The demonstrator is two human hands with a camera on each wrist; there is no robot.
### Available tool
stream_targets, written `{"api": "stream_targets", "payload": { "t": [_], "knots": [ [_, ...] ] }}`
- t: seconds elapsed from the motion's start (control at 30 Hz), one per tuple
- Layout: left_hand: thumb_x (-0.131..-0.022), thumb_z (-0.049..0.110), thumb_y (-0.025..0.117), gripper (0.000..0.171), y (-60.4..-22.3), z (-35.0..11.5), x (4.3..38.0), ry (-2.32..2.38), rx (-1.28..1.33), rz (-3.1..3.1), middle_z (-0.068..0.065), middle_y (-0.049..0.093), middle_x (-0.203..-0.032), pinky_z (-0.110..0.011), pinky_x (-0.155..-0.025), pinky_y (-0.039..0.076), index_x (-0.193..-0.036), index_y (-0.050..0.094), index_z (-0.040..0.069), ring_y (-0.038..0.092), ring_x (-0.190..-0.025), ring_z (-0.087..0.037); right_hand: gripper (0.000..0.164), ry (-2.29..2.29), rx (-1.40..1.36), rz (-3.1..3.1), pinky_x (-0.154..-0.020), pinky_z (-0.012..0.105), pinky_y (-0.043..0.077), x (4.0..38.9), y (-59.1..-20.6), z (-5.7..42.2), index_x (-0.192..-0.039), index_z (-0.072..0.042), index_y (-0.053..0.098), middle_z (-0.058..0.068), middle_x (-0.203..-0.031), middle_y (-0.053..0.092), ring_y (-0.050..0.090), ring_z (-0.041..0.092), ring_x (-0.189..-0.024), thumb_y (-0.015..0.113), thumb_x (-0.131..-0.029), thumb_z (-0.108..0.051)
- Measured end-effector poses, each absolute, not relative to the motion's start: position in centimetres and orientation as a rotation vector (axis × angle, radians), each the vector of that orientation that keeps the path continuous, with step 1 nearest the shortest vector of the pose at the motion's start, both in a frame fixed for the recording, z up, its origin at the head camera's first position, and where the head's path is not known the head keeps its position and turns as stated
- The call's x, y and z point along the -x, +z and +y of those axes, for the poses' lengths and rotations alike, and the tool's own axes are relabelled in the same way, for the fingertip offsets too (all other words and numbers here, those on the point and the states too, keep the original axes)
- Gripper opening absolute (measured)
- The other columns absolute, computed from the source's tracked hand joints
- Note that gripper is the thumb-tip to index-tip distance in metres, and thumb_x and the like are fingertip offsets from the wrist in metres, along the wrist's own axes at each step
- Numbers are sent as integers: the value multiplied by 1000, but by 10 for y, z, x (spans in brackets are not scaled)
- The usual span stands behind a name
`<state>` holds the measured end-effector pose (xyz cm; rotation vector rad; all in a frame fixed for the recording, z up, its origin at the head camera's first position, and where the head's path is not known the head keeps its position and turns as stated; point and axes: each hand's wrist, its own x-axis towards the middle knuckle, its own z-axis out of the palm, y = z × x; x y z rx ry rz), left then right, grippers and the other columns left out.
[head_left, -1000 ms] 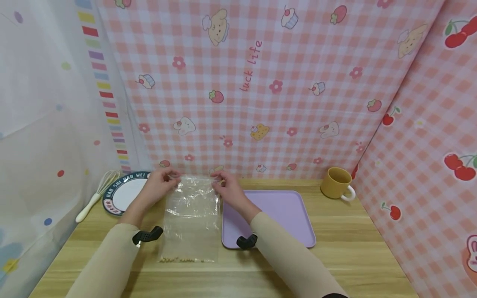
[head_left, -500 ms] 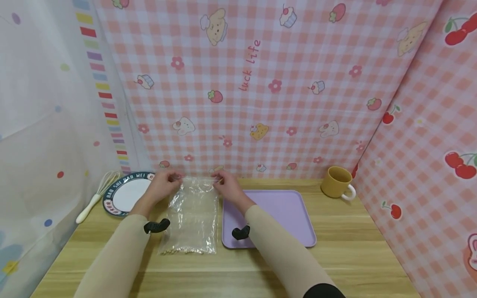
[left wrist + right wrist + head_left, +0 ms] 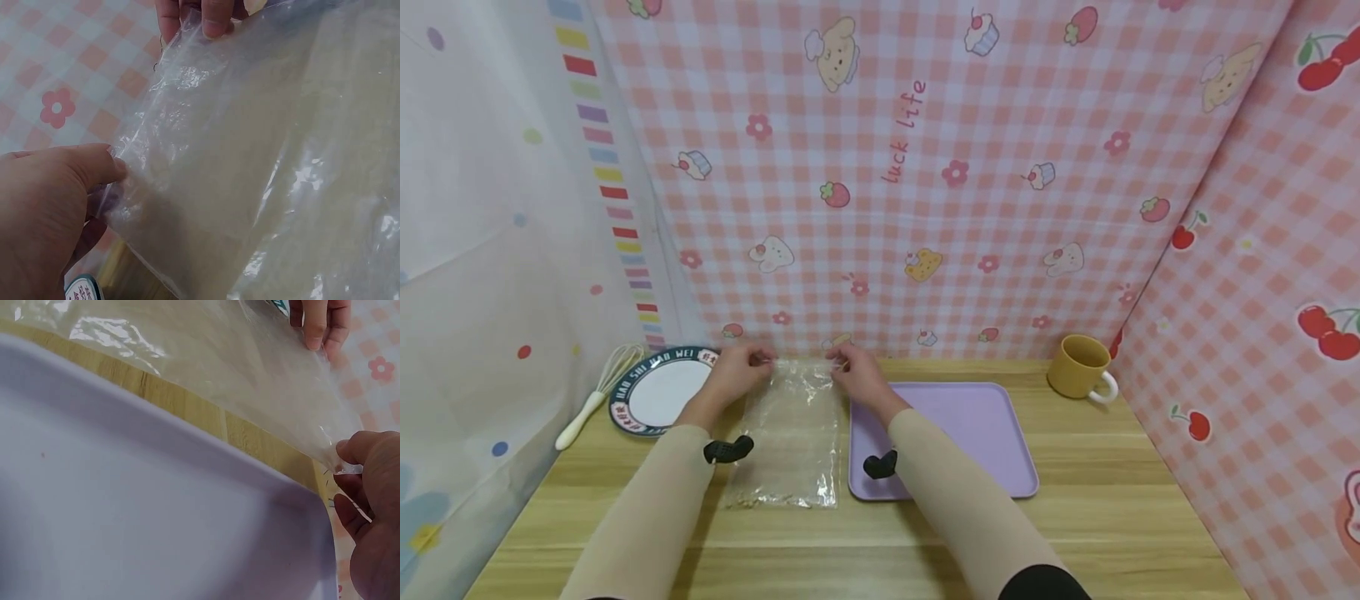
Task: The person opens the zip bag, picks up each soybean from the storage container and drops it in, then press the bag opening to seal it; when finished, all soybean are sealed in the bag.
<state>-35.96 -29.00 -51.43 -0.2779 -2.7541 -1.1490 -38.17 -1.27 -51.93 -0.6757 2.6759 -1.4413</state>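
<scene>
A clear plastic zip bag (image 3: 793,433) stretches between my two hands over the table, its top edge toward the back wall. Small tan bits lie along its bottom edge. My left hand (image 3: 737,372) pinches the bag's top left corner between thumb and fingers, as the left wrist view shows up close. At the top right corner my right hand (image 3: 860,377) pinches the plastic the same way. In the right wrist view that thumb (image 3: 359,447) presses on the bag's edge, just past the tray's corner.
Right of the bag lies a lilac tray (image 3: 970,433), under my right forearm. A white plate with a dark rim (image 3: 662,392) and a whisk (image 3: 597,396) lie at the left. A yellow mug (image 3: 1077,367) stands at the back right, near the checked cloth wall (image 3: 880,225).
The bag's bottom edge has shifted up toward the wall, and its upper part now looks narrower. My left hand has moved slightly right, closer to my right hand, with both still pinching the corners.
</scene>
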Motion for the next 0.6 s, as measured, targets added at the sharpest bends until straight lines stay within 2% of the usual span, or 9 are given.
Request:
{"api": "stream_targets", "payload": {
  "t": [0.4,0.6],
  "knots": [
    [-102,6,72,22,-515,-289,362,-1109,262,-2816,-22,76,-119,-61,-104,54,-121,79,0,68,-115,-43,35,-1469,648,2637,-101,43,60,381,-521,-6,-137,-2,72,13,-127,73,67,29,-118,70,-102,5],
    [-99,7,72,24,-514,-286,364,-1090,291,-2807,-22,76,-119,-63,-102,55,-121,79,0,69,-115,-44,35,-1486,674,2629,-103,45,60,380,-521,-2,-138,2,71,18,-133,72,67,34,-122,71,-103,5]
  ]
}}
